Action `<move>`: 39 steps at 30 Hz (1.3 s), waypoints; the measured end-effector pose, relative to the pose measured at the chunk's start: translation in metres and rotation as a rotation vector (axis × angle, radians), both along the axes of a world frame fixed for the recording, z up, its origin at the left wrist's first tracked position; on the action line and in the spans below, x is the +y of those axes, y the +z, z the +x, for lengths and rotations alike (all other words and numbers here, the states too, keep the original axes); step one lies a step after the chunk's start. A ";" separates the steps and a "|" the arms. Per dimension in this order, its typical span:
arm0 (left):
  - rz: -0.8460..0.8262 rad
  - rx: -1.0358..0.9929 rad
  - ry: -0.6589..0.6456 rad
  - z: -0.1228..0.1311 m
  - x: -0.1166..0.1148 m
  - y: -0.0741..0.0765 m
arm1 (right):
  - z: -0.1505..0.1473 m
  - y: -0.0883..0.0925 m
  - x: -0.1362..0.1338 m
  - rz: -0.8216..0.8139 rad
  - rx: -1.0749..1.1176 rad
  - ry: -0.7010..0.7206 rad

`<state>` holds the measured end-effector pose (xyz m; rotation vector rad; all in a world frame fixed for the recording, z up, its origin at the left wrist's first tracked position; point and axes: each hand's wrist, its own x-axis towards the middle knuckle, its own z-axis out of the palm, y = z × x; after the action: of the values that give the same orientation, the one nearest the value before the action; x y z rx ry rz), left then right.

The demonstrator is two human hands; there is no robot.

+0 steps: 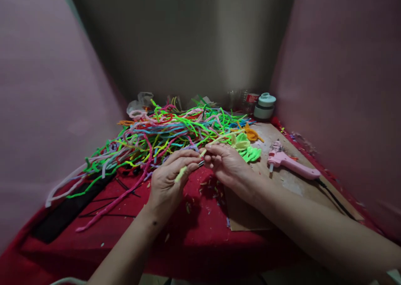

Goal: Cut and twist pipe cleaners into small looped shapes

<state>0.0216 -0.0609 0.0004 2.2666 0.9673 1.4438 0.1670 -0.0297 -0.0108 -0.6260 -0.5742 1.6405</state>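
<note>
A pale yellow pipe cleaner (181, 174) runs through both my hands above the red cloth. My left hand (171, 174) is closed round it, with one end showing between thumb and fingers. A small shiny metal tip (201, 163) shows at the left fingertips; what it belongs to is hidden. Pinching the same pipe cleaner, my right hand (230, 168) is close to the left fingertips, and a pale yellow length reaches beyond it to the upper right. Just past the right hand lie bent yellow and green pipe-cleaner shapes (249, 151).
Behind my hands spreads a tangled heap of coloured pipe cleaners (175, 128). A pink hot glue gun (293, 164) lies on a brown board (250, 218) at right. A lidded jar (265, 105) stands at the back. Scraps dot the red cloth (200, 239); pinkish panels (344, 88) flank the table.
</note>
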 end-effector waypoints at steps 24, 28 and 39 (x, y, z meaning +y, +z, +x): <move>-0.618 -0.811 -0.200 -0.004 0.034 0.037 | 0.007 0.007 -0.004 0.230 -0.110 0.242; -0.654 -0.767 -0.195 0.003 0.043 0.048 | 0.007 0.008 -0.008 0.256 -0.120 0.274; -0.713 -0.707 -0.275 0.007 0.066 0.040 | 0.006 0.007 -0.008 0.255 -0.311 0.140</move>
<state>0.0291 0.0052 0.0400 1.1925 0.7278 1.3296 0.1726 -0.0373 -0.0037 -0.6668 -1.0576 1.5745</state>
